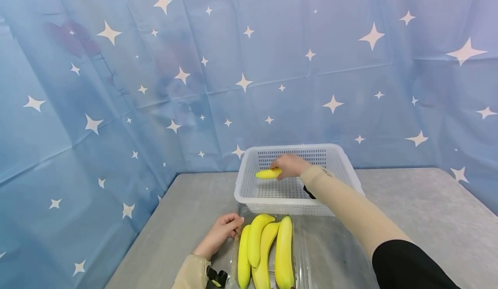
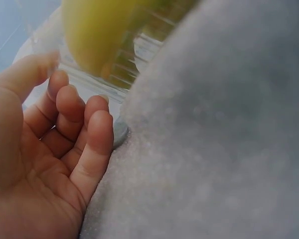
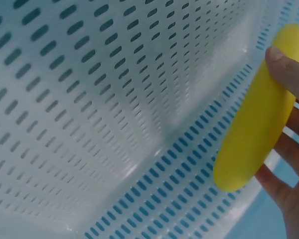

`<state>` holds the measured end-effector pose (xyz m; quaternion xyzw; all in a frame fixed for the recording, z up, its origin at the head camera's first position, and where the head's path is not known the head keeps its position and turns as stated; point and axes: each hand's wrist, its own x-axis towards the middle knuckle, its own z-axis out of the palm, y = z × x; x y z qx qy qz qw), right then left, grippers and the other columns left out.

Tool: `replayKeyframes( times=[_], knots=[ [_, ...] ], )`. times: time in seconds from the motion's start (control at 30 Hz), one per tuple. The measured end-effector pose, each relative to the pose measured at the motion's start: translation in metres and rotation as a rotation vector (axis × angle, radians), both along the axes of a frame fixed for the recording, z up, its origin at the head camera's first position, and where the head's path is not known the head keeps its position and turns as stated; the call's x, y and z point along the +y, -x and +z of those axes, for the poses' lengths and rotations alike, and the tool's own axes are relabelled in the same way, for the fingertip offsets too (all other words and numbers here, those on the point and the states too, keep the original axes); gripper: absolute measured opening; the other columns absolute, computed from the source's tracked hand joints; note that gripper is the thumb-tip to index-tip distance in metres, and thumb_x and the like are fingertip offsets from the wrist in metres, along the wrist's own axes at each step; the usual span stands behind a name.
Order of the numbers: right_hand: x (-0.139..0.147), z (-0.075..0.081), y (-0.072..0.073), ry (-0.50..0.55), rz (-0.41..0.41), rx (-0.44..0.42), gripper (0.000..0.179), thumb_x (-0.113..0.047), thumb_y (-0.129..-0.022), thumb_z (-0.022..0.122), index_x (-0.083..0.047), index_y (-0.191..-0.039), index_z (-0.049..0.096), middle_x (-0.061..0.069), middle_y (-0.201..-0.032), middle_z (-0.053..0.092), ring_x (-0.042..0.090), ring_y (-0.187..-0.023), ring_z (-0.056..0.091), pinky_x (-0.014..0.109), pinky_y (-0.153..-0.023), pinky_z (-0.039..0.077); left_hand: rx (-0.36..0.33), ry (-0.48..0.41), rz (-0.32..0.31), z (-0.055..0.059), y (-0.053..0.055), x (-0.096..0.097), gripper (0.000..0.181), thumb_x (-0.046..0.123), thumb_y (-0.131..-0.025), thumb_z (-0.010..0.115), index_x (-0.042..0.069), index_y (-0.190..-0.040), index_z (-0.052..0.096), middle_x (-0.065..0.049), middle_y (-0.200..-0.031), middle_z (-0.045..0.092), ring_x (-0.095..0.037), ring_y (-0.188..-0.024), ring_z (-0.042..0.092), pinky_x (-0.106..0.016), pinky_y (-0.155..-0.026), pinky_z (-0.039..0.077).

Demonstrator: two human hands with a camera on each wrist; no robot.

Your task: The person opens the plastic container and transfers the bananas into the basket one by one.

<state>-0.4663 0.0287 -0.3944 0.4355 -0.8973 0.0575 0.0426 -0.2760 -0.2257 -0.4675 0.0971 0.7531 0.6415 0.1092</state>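
Observation:
Inside the white basket (image 1: 249, 200), my right hand (image 1: 292, 165) grips a yellow banana (image 1: 268, 174). In the right wrist view the thumb lies along one side of the banana (image 3: 261, 114) and the fingers along the other, above the slotted basket floor. My left hand (image 1: 223, 230) is at the far left corner of a clear plastic container (image 1: 297, 254), thumb and fingertips pinching its edge. Several bananas (image 1: 283, 252) lie side by side in that container. The left wrist view shows the curled fingers (image 2: 70, 107) beside the see-through wall, with a blurred banana behind it.
The basket stands at the back of the grey table (image 1: 412, 207), close to a blue star-patterned curtain (image 1: 218, 64). Clear plastic (image 1: 330, 250) spreads rightward from the bananas, under my right forearm. Another curtain side (image 1: 78, 194) borders the table's left edge.

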Motion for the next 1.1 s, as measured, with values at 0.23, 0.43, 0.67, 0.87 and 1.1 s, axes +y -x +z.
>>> replayKeyframes(
  times=[0.23,0.43,0.67,0.87,1.1],
  knots=[
    [-0.004,-0.004,0.004,-0.040,-0.020,-0.006,0.039,-0.022,-0.071,0.074,-0.017,-0.108,0.063,-0.005,-0.099,0.061,0.011,-0.087,0.054,0.030,-0.078,0.043,-0.010,-0.008,0.008,0.000,-0.001,0.000,0.028,0.028,-0.087,0.054,0.004,-0.074,0.053,-0.002,-0.064,0.051,-0.012,-0.055,0.049,-0.027,-0.054,0.044],
    [-0.006,-0.007,0.008,-0.059,-0.069,-0.076,0.040,-0.024,-0.071,0.074,-0.018,-0.108,0.063,-0.006,-0.100,0.060,0.009,-0.088,0.054,0.028,-0.078,0.043,-0.006,-0.001,0.011,0.001,0.000,-0.001,0.028,0.029,-0.087,0.055,0.003,-0.075,0.054,-0.002,-0.064,0.052,-0.012,-0.056,0.050,-0.027,-0.055,0.044],
    [-0.004,-0.011,0.007,-0.120,-0.112,-0.135,0.039,-0.028,-0.070,0.074,-0.017,-0.106,0.064,-0.006,-0.097,0.061,0.009,-0.085,0.055,0.027,-0.073,0.045,-0.005,-0.015,-0.008,-0.001,0.001,-0.002,0.037,0.029,-0.088,0.054,-0.007,-0.081,0.051,-0.002,-0.064,0.053,-0.012,-0.054,0.049,-0.026,-0.054,0.044],
    [0.002,-0.013,0.007,-0.124,-0.122,-0.245,0.036,-0.022,-0.070,0.074,-0.014,-0.104,0.064,0.000,-0.099,0.061,0.014,-0.087,0.055,0.030,-0.072,0.046,-0.003,-0.012,-0.008,-0.002,0.001,-0.002,0.040,0.030,-0.088,0.054,-0.010,-0.084,0.050,-0.001,-0.064,0.052,-0.011,-0.054,0.049,-0.026,-0.053,0.044],
    [0.003,-0.014,0.006,-0.126,-0.174,-0.305,0.035,-0.021,-0.071,0.073,-0.015,-0.104,0.064,0.001,-0.100,0.060,0.012,-0.082,0.054,0.030,-0.069,0.045,0.000,-0.008,-0.002,-0.002,0.001,-0.001,0.041,0.030,-0.087,0.055,-0.010,-0.081,0.050,-0.001,-0.063,0.052,-0.011,-0.054,0.048,-0.026,-0.054,0.043]
  ],
)
